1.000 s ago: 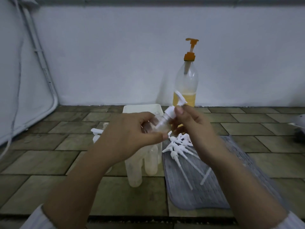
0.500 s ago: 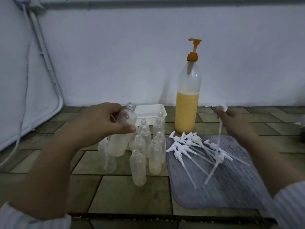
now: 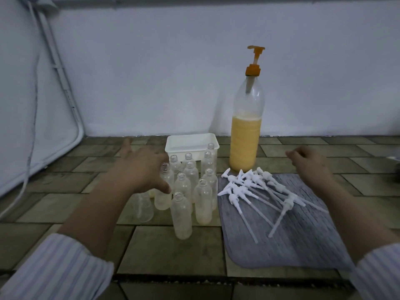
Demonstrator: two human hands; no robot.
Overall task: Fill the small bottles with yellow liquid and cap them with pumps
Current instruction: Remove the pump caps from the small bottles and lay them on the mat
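Since half a second ago the left hand (image 3: pixel 140 169) has let go of the small clear plastic bottle (image 3: pixel 165 187) it was holding up near the group; that bottle now stands on the tiled surface (image 3: pixel 173 252) at the left edge of the cluster, and the hand hovers just over it with fingers spread and thumb out, its grip wide and holding nothing. The right hand (image 3: pixel 311 163) has released the white pump it was lowering, and now hangs above the far right part of the grey ribbed mat (image 3: pixel 303 245), its fingers loosely curled around nothing. The pile of white plastic pumps with long dip tubes (image 3: pixel 257 191) lies across the mat's upper half, heads mostly toward the bottles. The cluster of small clear uncapped bottles (image 3: pixel 194 187) stands between the left hand and the mat, all upright and open at the neck; several show a thin pale yellowish trace at the bottom, while how much liquid is in the others cannot be told. A small clear cup-shaped vessel (image 3: pixel 142 207) stands at the cluster's near left. Behind the bottles sits a white rectangular plastic tub (image 3: pixel 190 141), its contents not visible. To its right stands the tall clear bottle of yellow liquid with an orange pump top (image 3: pixel 245 135), filled to roughly half its height. No label or writing can be read on any container.
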